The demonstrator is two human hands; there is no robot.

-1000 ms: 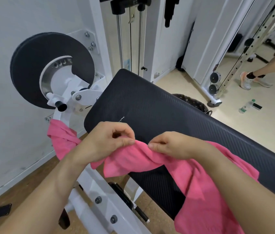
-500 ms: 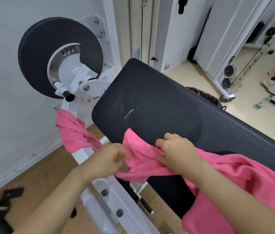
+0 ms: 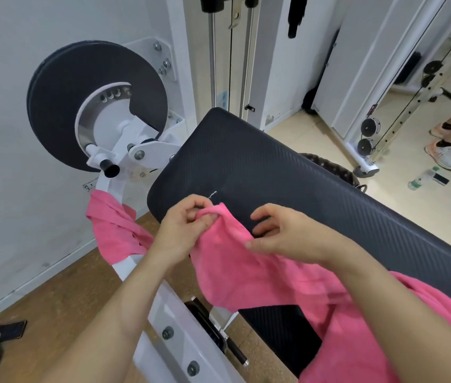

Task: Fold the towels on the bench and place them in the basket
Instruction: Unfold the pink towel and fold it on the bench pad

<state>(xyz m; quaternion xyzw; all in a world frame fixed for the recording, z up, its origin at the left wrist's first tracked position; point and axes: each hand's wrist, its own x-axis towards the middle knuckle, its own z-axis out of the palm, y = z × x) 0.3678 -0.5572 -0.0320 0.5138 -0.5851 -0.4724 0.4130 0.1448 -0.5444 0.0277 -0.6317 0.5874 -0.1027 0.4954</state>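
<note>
A pink towel (image 3: 249, 275) lies crumpled across the near edge of the black padded bench (image 3: 287, 183) and hangs down at the lower right. My left hand (image 3: 182, 230) pinches one corner of it, raised over the bench's near end. My right hand (image 3: 285, 233) grips the towel's edge a little to the right, fingers curled, thumb pressed on the fabric. A second pink towel (image 3: 113, 230) hangs over the white machine frame to the left. Behind the bench shows the dark rim of a basket (image 3: 332, 170), mostly hidden.
A black weight disc (image 3: 61, 100) on the white frame (image 3: 180, 327) stands left of the bench. A phone (image 3: 8, 330) lies on the wooden floor at lower left. Cable-machine pulleys (image 3: 368, 136), a bottle (image 3: 423, 178) and another person's feet (image 3: 445, 153) are at the right.
Both hands have lifted the towel's corner up over the bench's near end. The left hand now pinches the corner itself, and the right has shifted along the edge.
</note>
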